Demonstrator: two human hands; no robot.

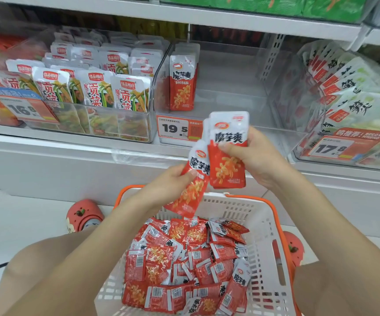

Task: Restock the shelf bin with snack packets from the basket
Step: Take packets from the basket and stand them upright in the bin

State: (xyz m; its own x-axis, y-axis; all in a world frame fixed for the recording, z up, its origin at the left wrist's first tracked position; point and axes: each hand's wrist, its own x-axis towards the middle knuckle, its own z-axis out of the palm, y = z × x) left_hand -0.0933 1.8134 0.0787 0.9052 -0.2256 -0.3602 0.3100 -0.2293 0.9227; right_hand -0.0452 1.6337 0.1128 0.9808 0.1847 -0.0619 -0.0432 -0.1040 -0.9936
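A white basket [266, 226] with orange handles sits between my knees, holding several red-and-white snack packets [184, 265]. My right hand [255, 156] grips a small upright stack of the same packets [227, 153] just below the shelf edge. My left hand [170, 183] pinches one tilted packet [193, 183] beside that stack, above the basket. The clear shelf bin [230, 87] stands straight ahead, mostly bare, with a short row of matching packets [182, 82] upright against its left wall.
A bin of green-and-white packets [97, 87] fills the shelf to the left. Another bin of pale green packets [353, 96] sits to the right. Price tags [178, 128] hang on the shelf front. Red shoes [84, 215] rest on the white floor.
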